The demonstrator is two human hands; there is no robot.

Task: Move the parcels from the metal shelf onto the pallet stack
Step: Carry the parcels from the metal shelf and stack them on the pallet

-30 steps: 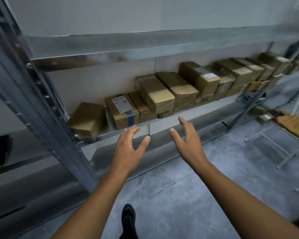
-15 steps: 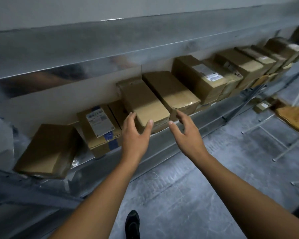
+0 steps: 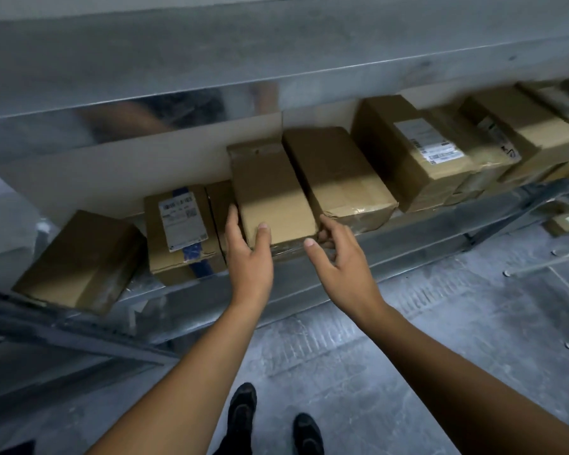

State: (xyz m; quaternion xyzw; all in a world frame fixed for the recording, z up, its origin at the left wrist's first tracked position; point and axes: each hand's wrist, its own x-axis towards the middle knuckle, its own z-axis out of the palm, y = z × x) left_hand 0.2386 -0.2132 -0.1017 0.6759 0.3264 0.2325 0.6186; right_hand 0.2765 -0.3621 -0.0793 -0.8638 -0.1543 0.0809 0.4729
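bare forearms [image 3: 191, 372]; black shoes [image 3: 242, 409], dark trousers [image 3: 224, 445]

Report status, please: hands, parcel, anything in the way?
Left hand, right hand grip front corners of plain parcel. On metal shelf, not lifted. Neighbour parcels close both sides.
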